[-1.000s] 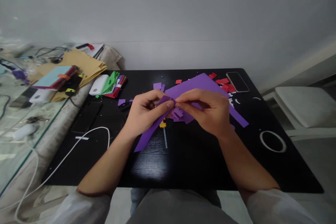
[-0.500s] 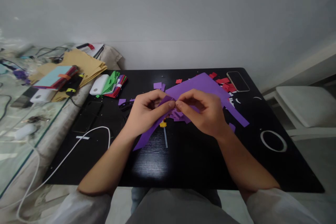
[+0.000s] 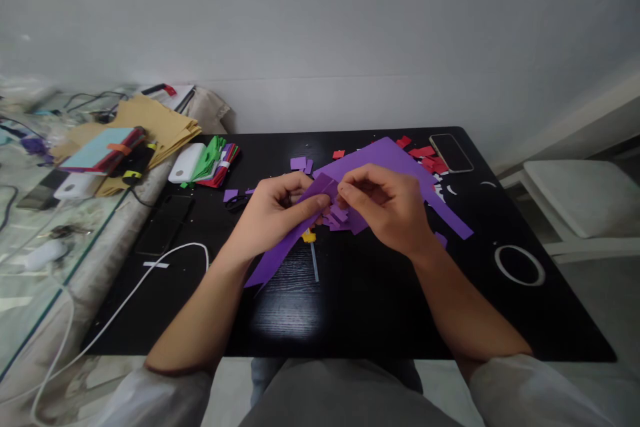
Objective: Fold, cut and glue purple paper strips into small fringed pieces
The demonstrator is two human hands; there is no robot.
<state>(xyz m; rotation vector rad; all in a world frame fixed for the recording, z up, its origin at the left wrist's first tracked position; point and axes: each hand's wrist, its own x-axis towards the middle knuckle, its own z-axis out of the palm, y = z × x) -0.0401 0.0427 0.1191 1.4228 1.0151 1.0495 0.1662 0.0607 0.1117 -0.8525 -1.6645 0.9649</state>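
Left hand [image 3: 275, 212]: firm pinch on strip [image 3: 277, 255] | right hand [image 3: 389, 210]: fingertips bunched beside strip's far end, hold unclear | risk: uneven tug could tear strip

purple paper strip [image 3: 276, 257] | long, narrow | slanting, upper end right, lower end left | pinched in left hand [image 3: 273, 213] | over bench [image 3: 380, 300]

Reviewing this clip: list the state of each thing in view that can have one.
Left hand: pinching the purple strip
Purple strip: held aslant
Right hand: curled beside the strip's upper end, grip unclear
Purple sheet: lying on the black table
Red scraps: scattered
Phone: flat, screen dark
White ring: flat
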